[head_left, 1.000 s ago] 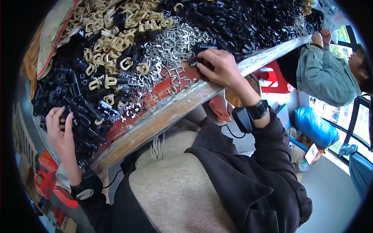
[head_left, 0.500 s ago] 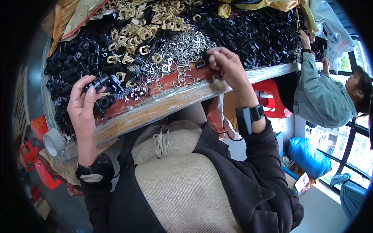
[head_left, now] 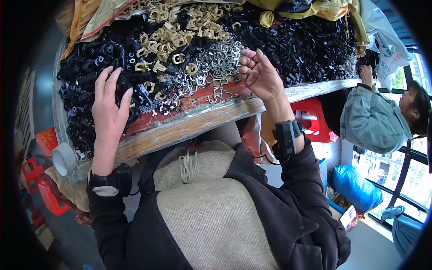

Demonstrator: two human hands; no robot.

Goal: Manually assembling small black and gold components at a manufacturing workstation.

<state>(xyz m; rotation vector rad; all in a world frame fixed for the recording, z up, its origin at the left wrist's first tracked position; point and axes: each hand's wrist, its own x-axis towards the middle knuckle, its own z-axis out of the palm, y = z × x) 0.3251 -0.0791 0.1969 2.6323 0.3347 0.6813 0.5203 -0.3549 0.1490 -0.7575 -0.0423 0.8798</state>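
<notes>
My left hand is stretched out over a heap of black plastic parts. Its fingers are apart and hold nothing visible; what the fingertips touch is partly hidden. My right hand hovers by the table's near side, palm turned inward and fingers loosely curled, with nothing seen in it. Between the hands lie bent silver metal wire pieces, a few loose ones nearest me. Beyond them is a pile of beige U-shaped clips. A black part with silvery sides lies right of my left hand.
The table's wooden front edge is wrapped in clear film. A tape roll sits at its left corner. More small black parts cover the right side, where a co-worker in a denim jacket reaches in. Red stools stand below.
My left hand has let go of a black part and opened over the heap. My right hand has turned palm inward and loosened; the dark piece by its fingertips is gone from there.
</notes>
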